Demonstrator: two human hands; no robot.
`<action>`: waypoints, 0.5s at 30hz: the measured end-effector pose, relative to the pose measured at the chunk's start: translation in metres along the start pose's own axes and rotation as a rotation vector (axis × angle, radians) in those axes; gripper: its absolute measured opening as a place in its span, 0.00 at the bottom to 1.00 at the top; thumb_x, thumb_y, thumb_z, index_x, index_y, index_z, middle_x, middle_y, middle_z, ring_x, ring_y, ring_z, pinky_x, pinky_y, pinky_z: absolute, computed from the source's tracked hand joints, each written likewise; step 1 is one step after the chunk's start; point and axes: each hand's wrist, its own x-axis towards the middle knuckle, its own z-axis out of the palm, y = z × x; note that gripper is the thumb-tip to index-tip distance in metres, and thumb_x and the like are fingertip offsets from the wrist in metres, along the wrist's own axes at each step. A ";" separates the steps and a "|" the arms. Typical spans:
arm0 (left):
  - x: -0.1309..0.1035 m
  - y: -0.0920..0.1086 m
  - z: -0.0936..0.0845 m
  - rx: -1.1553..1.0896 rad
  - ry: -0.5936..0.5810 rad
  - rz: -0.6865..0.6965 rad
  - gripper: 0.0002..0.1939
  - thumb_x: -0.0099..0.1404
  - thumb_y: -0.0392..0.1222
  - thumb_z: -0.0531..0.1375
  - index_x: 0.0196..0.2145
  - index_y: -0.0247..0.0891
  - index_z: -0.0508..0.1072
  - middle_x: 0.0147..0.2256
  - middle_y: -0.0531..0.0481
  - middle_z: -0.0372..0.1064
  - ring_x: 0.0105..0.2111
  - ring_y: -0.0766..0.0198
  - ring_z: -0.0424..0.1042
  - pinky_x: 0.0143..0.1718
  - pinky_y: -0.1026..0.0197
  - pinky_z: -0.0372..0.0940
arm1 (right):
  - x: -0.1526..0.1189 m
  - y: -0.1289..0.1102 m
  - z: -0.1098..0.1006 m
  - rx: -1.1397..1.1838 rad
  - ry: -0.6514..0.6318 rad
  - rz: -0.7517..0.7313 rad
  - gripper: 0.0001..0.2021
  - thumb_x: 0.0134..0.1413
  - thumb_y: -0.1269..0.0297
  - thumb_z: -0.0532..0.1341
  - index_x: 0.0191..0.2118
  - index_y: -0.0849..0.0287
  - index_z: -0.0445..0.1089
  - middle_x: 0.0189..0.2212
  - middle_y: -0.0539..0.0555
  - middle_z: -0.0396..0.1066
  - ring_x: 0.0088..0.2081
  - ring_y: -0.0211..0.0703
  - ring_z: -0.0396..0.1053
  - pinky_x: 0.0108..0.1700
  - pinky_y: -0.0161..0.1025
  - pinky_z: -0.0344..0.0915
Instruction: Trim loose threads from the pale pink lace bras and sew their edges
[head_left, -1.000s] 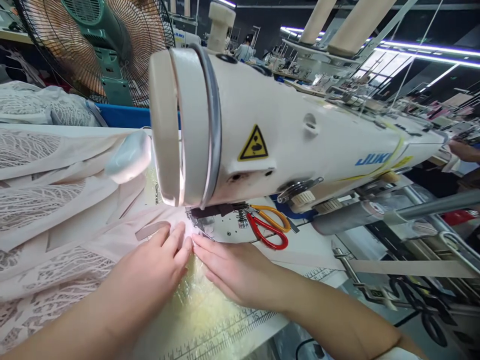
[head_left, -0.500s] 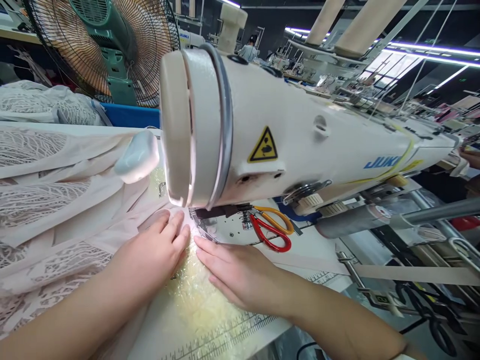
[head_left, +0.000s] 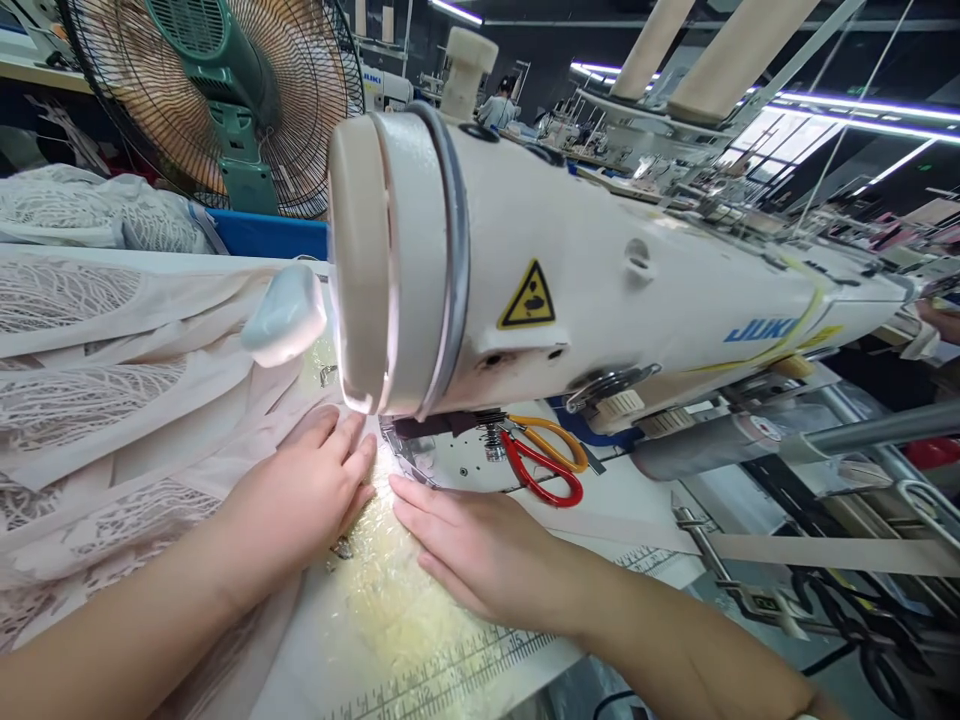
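My left hand (head_left: 304, 492) lies on pale pink lace fabric (head_left: 247, 410) beside the sewing area, its fingers stretched forward, not gripping. Across from it, my right hand (head_left: 480, 550) rests flat on the tape-covered table with its fingertips by the metal presser foot area (head_left: 401, 450). Above both hands hangs the head of a white sewing machine (head_left: 525, 230); it hides the needle. More of the lace garment spreads out to the left. Scissors with red and orange handles (head_left: 541, 470) lie on the machine bed, right of the foot.
A ruler strip (head_left: 450, 680) runs along the table's front edge. A pale ribbon (head_left: 825, 552) stretches in from the right through a metal guide. Behind stand a green fan (head_left: 240, 130) and a blue bin (head_left: 274, 235). A person (head_left: 499, 103) sits far off among other machines.
My left hand has shifted slightly left, away from my right fingertips. My right hand stays in place. The view has moved a little.
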 end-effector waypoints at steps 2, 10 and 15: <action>0.002 -0.003 0.001 0.008 -0.001 -0.009 0.16 0.66 0.43 0.51 0.39 0.31 0.75 0.38 0.34 0.71 0.34 0.48 0.68 0.35 0.49 0.65 | 0.000 -0.001 0.000 -0.003 -0.007 0.005 0.19 0.60 0.67 0.51 0.56 0.66 0.61 0.63 0.62 0.53 0.47 0.49 0.69 0.41 0.45 0.71; 0.005 -0.008 0.007 -0.006 -0.087 -0.081 0.22 0.68 0.46 0.50 0.48 0.25 0.72 0.45 0.31 0.71 0.41 0.46 0.69 0.44 0.47 0.65 | -0.012 -0.001 -0.022 0.010 -0.027 0.062 0.11 0.62 0.64 0.51 0.39 0.61 0.69 0.38 0.58 0.74 0.34 0.43 0.70 0.32 0.37 0.64; 0.004 -0.008 0.003 -0.034 -0.075 -0.132 0.21 0.67 0.46 0.50 0.50 0.28 0.71 0.46 0.33 0.70 0.44 0.44 0.69 0.46 0.47 0.64 | -0.049 0.028 -0.038 -0.098 0.126 0.469 0.15 0.61 0.60 0.50 0.29 0.59 0.68 0.25 0.54 0.71 0.27 0.43 0.68 0.29 0.37 0.60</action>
